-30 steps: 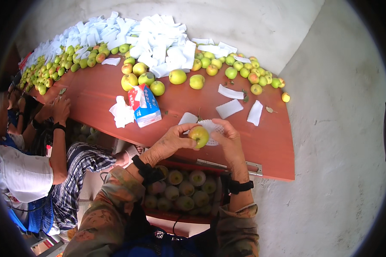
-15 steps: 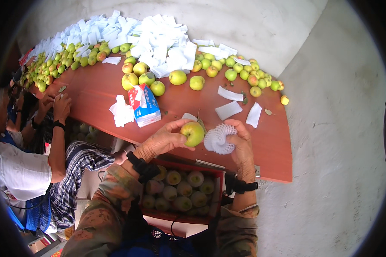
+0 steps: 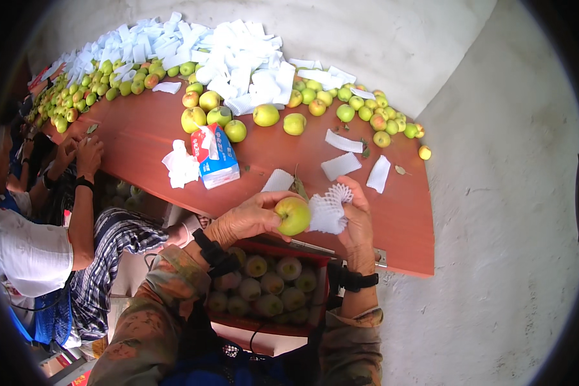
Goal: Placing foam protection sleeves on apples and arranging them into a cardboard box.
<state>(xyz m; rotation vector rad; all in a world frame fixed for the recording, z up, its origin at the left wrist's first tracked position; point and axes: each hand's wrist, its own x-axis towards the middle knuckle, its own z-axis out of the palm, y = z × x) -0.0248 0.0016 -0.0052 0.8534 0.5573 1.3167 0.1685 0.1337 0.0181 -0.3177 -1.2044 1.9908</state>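
My left hand (image 3: 256,215) grips a yellow-green apple (image 3: 293,216) between thumb and fingers, over the table's near edge. Close on its right, my right hand (image 3: 357,217) is closed on a white foam net sleeve (image 3: 329,210), whose mesh is spread at the top. The sleeve's left edge is right beside the apple; whether they touch I cannot tell. Below both hands is a red-rimmed crate (image 3: 323,291) holding several apples in foam nets (image 3: 271,283). Loose flat foam sleeves (image 3: 341,166) lie on the table just beyond my hands.
The reddish-brown table (image 3: 405,225) bears a heap of white foam sleeves (image 3: 244,61) and many loose apples (image 3: 294,124) along the wall (image 3: 482,161). A blue-and-red tissue pack (image 3: 217,157) stands left of centre. At left, a co-worker (image 3: 32,248) sits with hands over the table edge.
The foam sleeve has changed from a ring shape facing me to a flared, stretched shape. The apple has moved slightly right and down, nearer to it.
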